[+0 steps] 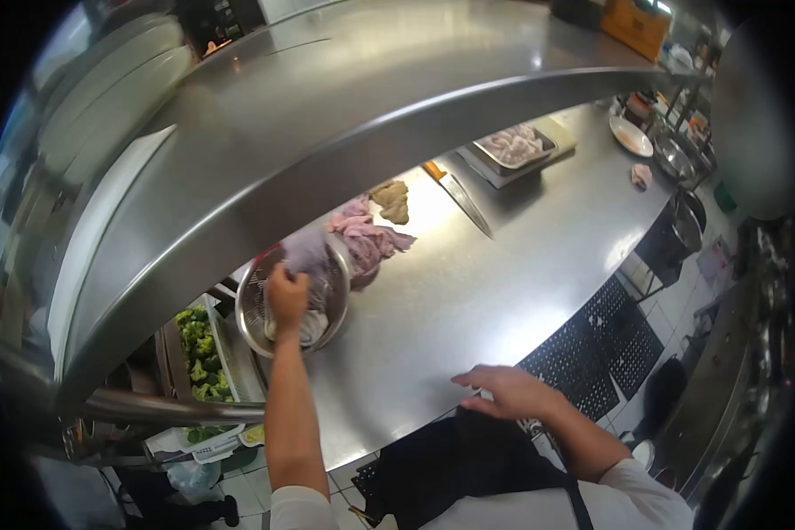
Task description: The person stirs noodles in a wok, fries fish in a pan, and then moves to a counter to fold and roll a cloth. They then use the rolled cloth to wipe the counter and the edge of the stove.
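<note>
My left hand (286, 296) is over a steel colander (246, 329) at the left of the steel counter (433, 300). Its fingers are closed on a pale purplish, soft piece (307, 252), blurred by motion; I cannot tell what it is. Something whitish and crumpled (314, 327) lies inside the colander, beneath the wrist. Beside the rim is a crumpled pink and greyish-purple pile (367, 237) with soft folds, and a tan crumpled piece (391, 201) lies behind it. My right hand (508, 391) hovers near the counter's front edge, fingers spread, holding nothing.
A knife (461, 199) with an orange handle lies at the back. Behind it stands a tray of pale raw meat (514, 144). Broccoli (205, 353) fills a container at the left. A steel shelf (353, 115) overhangs the counter. A plate (632, 137) sits far right.
</note>
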Available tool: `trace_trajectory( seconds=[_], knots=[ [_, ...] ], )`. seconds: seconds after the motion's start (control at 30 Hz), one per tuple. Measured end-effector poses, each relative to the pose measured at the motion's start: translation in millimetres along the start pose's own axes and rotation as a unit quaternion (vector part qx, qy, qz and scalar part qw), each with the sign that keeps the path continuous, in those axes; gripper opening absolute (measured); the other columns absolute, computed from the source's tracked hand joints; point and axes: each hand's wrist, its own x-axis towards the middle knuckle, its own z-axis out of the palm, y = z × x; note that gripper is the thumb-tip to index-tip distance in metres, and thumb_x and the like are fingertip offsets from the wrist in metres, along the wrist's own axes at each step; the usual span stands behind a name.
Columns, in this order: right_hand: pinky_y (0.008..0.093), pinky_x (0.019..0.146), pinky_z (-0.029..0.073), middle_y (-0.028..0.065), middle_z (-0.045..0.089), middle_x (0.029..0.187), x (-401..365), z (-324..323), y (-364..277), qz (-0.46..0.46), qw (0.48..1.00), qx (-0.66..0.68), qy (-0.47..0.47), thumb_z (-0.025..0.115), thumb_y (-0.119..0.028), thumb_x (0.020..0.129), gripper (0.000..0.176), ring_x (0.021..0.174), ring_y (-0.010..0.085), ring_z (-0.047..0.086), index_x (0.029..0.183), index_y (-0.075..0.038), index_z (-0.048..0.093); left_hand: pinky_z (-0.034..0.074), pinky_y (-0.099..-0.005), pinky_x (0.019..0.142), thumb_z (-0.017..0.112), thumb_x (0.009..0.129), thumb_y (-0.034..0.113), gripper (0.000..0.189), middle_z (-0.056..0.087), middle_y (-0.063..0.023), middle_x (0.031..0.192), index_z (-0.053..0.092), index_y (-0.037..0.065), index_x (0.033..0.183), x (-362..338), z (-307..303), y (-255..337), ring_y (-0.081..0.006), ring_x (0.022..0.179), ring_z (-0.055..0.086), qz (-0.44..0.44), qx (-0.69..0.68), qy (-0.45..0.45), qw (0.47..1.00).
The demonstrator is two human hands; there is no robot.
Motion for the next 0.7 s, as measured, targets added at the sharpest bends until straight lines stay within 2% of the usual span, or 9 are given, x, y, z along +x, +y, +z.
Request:
trace_trajectory(
  seconds=[0.07, 0.1, 0.23, 0.33, 0.37, 0.5, 0.53, 0.67, 0.7],
  knots=[
    [0.0423, 0.08, 0.054, 0.0166, 0.067, 0.108, -2, -18, 24, 0.032, 0.999, 0.008, -0.002, 0.064, -0.032, 0.096, 0.039, 0.094, 0.0333, 0.068, 0.125, -0.006, 0.063, 0.049, -0.0444, 0.077, 0.064, 0.084, 0.02, 0.029, 0.068, -0.021, 0.097, 0.064, -0.002, 0.103, -4, -48, 54, -0.0374, 0.091, 0.066, 0.044, -0.001, 0.087, 0.995],
    [0.0407, 0.082, 0.054, 0.0153, 0.068, 0.109, 2, -26, 36, 0.02, 0.999, 0.033, 0.014, 0.065, -0.031, 0.096, 0.039, 0.095, 0.031, 0.068, 0.125, -0.006, 0.063, 0.049, -0.0427, 0.077, 0.064, 0.087, 0.017, 0.026, 0.068, -0.018, 0.09, 0.064, -0.002, 0.106, -7, -68, 83, -0.0357, 0.085, 0.065, 0.098, -0.117, 0.103, 0.983],
    [0.0343, 0.091, 0.052, 0.012, 0.067, 0.12, 30, -47, 67, -0.011, 0.97, 0.236, 0.055, 0.063, -0.031, 0.098, 0.046, 0.102, 0.0207, 0.067, 0.136, -0.005, 0.056, 0.05, -0.037, 0.078, 0.066, 0.089, 0.009, 0.021, 0.069, -0.015, 0.092, 0.067, -0.003, 0.105, -42, -139, 184, -0.0298, 0.083, 0.066, 0.053, -0.069, -0.071, 0.994],
    [0.0315, 0.093, 0.051, 0.0113, 0.067, 0.121, 65, -44, 74, -0.028, 0.871, 0.481, 0.095, 0.061, -0.033, 0.1, 0.05, 0.102, 0.019, 0.066, 0.142, -0.007, 0.051, 0.05, -0.0328, 0.075, 0.068, 0.089, 0.008, 0.016, 0.069, -0.0115, 0.089, 0.069, -0.003, 0.101, -74, -104, 231, -0.0226, 0.081, 0.066, 0.191, -0.016, -0.034, 0.981],
    [0.0307, 0.093, 0.051, 0.011, 0.067, 0.119, 73, -40, 77, -0.029, 0.818, 0.565, 0.107, 0.06, -0.034, 0.101, 0.052, 0.1, 0.019, 0.066, 0.143, -0.007, 0.049, 0.05, -0.0311, 0.075, 0.068, 0.09, 0.009, 0.015, 0.068, -0.0095, 0.088, 0.069, -0.003, 0.1, -82, -86, 235, -0.0197, 0.081, 0.065, 0.156, -0.047, -0.036, 0.986],
    [0.0282, 0.083, 0.049, 0.0069, 0.066, 0.103, 102, -11, 125, 0.034, 0.841, 0.525, 0.122, 0.06, -0.034, 0.101, 0.036, 0.092, 0.0128, 0.06, 0.122, -0.006, 0.061, 0.049, -0.0273, 0.078, 0.067, 0.094, 0.011, 0.015, 0.068, -0.0059, 0.089, 0.069, -0.003, 0.101, -109, -26, 233, -0.0145, 0.084, 0.064, 0.032, -0.29, -0.077, 0.954],
    [0.0281, 0.08, 0.048, 0.0055, 0.065, 0.098, 100, -4, 146, 0.052, 0.856, 0.495, 0.143, 0.061, -0.034, 0.101, 0.032, 0.089, 0.0118, 0.058, 0.114, -0.005, 0.064, 0.049, -0.0268, 0.082, 0.06, 0.1, 0.013, 0.019, 0.068, -0.0054, 0.093, 0.068, -0.003, 0.105, -115, -24, 233, -0.0132, 0.088, 0.064, 0.016, -0.351, -0.089, 0.932],
    [0.0278, 0.069, 0.043, -0.0002, 0.057, 0.079, 81, -21, 180, 0.063, 0.916, 0.291, 0.271, 0.062, -0.032, 0.1, 0.033, 0.076, 0.0099, 0.049, 0.084, -0.003, 0.062, 0.048, -0.0294, 0.084, 0.053, 0.103, 0.016, 0.022, 0.068, -0.0039, 0.095, 0.067, -0.001, 0.103, -112, -28, 224, -0.0153, 0.091, 0.062, -0.215, -0.628, 0.042, 0.747],
    [0.0276, 0.068, 0.043, -0.0009, 0.056, 0.076, 77, -31, 175, 0.056, 0.919, 0.267, 0.285, 0.062, -0.031, 0.1, 0.034, 0.075, 0.0095, 0.049, 0.083, -0.002, 0.062, 0.049, -0.0313, 0.083, 0.056, 0.101, 0.017, 0.021, 0.068, -0.0054, 0.093, 0.067, -0.001, 0.102, -116, -30, 212, -0.017, 0.09, 0.063, -0.134, -0.515, 0.003, 0.847]
  ],
)
